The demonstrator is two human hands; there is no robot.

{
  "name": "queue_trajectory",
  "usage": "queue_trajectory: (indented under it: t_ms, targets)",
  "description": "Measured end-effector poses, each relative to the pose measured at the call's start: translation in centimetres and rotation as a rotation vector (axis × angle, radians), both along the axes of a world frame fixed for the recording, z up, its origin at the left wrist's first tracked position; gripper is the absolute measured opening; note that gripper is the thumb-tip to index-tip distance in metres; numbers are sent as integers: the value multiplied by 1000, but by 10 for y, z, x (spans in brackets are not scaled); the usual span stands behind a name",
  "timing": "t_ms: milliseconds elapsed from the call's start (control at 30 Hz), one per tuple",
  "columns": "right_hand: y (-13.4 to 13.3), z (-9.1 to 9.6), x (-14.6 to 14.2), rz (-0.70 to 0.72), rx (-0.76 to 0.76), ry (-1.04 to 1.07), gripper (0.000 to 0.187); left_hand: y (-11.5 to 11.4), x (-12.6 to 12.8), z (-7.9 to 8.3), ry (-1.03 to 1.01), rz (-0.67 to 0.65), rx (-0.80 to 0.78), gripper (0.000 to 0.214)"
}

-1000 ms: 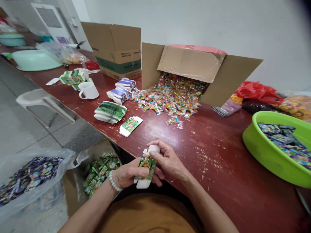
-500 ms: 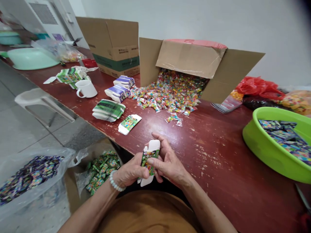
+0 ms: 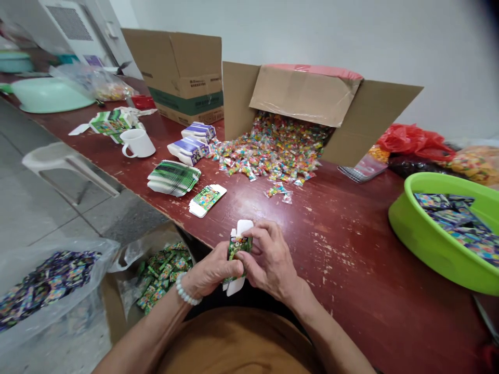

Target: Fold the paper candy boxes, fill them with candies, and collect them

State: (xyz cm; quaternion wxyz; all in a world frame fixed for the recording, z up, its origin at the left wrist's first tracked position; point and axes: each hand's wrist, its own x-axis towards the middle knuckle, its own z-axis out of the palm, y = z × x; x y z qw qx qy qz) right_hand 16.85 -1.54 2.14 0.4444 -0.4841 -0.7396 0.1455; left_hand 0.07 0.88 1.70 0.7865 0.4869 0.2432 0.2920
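Between my hands, just off the table's near edge, is a small green printed carton [image 3: 238, 246] with white end flaps sticking out at top and bottom. My left hand [image 3: 213, 270], with a beaded bracelet at the wrist, grips its left side, thumb across the front. My right hand [image 3: 268, 257] holds its right side, index finger bent near the upper flap and thumb on the front. Ahead lie a few flat green cartons [image 3: 207, 200] and a fanned stack of green cartons [image 3: 174, 177]. Small wrapped candies [image 3: 268, 156] spill from a tipped cardboard box [image 3: 304, 93].
A white mug [image 3: 138, 143] and purple cartons [image 3: 189, 150] stand left on the red table [image 3: 331, 234]. At right sits a lime-green basin [image 3: 429, 249] of packets. Below left are a clear bag [image 3: 50, 291] and a box of green packets [image 3: 163, 275]. Behind stands another cardboard box [image 3: 183, 72].
My right fingers have curled over from behind the carton toward its upper front edge. The carton has tilted slightly and my left hand keeps its grip.
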Motion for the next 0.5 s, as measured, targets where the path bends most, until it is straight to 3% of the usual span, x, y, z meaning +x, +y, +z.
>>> queue_trajectory:
  t_ms: [133,267,400,500]
  targets:
    - [8,5,10,187,-191,27,17,2,-2,-1,129,-56,73,47]
    - [14,6,21,272,-286,103,5,5,-6,-13,102,-106,-13,60]
    - [15,4,39,293,-366,244,13,12,-16,-30,-33,28,-253,63]
    - [19,-5,64,210,-463,180,15,17,-25,-36,-51,64,-290,61]
